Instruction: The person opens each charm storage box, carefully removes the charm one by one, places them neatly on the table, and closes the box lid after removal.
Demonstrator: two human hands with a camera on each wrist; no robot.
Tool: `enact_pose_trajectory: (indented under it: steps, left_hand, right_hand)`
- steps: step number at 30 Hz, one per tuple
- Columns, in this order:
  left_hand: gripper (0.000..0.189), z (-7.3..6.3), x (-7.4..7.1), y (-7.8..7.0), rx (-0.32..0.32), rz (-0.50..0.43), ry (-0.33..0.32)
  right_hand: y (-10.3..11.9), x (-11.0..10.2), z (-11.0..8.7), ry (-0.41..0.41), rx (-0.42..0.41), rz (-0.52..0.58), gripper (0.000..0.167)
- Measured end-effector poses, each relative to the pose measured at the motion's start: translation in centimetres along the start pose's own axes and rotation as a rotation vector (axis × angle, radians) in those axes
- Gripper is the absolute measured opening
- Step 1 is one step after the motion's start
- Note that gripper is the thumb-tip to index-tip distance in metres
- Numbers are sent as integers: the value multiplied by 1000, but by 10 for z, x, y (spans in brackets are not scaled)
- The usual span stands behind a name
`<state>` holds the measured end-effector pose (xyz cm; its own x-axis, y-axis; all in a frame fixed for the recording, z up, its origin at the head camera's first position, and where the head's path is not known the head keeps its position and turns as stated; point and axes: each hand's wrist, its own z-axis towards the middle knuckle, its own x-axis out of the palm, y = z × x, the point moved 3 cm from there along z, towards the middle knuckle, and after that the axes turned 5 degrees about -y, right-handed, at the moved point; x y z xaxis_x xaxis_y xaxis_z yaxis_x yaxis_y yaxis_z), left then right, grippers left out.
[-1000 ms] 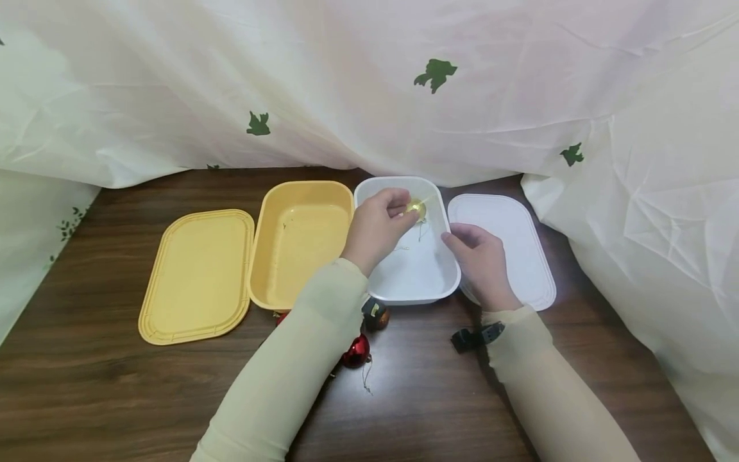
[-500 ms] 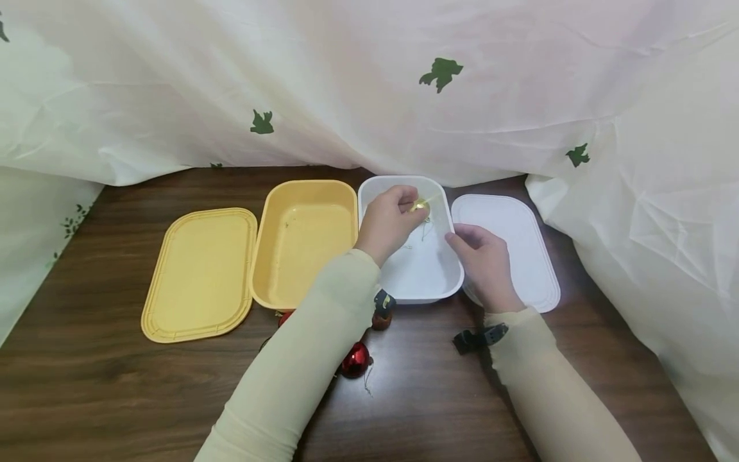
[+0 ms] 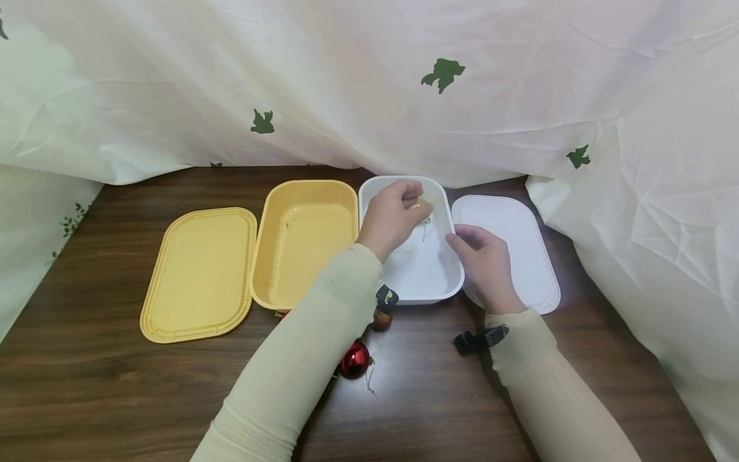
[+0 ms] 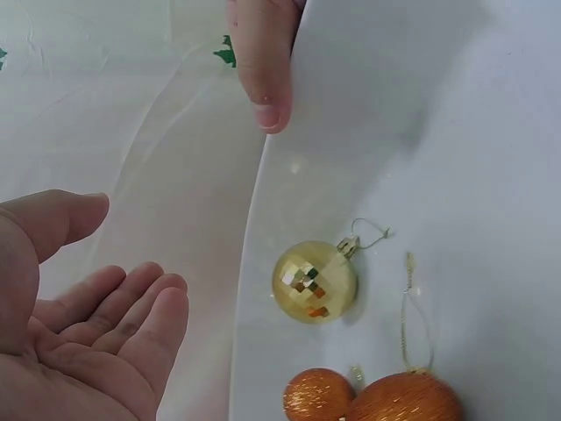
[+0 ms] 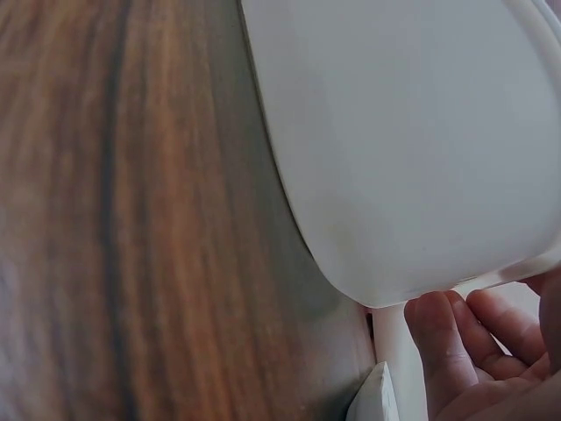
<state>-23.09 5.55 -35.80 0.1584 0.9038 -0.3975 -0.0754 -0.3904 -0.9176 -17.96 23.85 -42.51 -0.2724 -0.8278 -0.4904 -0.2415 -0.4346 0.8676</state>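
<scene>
My left hand hovers over the far part of the white box. In the left wrist view the fingers are loosely bent and hold nothing. A faceted gold bauble with a thread loop lies in the box, apart from that hand. Beside it are a small orange glitter bauble and a larger orange bauble, which the head view hides behind the left hand. At the box's right side, my right hand pinches the rim, thumb inside and fingers outside.
A yellow box stands left of the white one, with a yellow lid beside it. The white lid lies to the right. Near my left forearm are a red bauble and a brownish-orange bauble. White cloth hangs behind.
My left hand has shifted slightly right and now covers more of the gold bauble in the head view. The right hand keeps its grip on the rim.
</scene>
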Motion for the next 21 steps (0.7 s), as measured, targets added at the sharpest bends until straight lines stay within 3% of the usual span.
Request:
enact_pose_trajectory:
  steps: [10,21]
  left_hand:
    - [46,10,5,-6,-22,6,27]
    - [45,26,8,3,-31,18,-24]
  right_hand:
    - [-2,-1,1,-14,-21,-9,41]
    - [-1,1,1,-7,-25,-3,42]
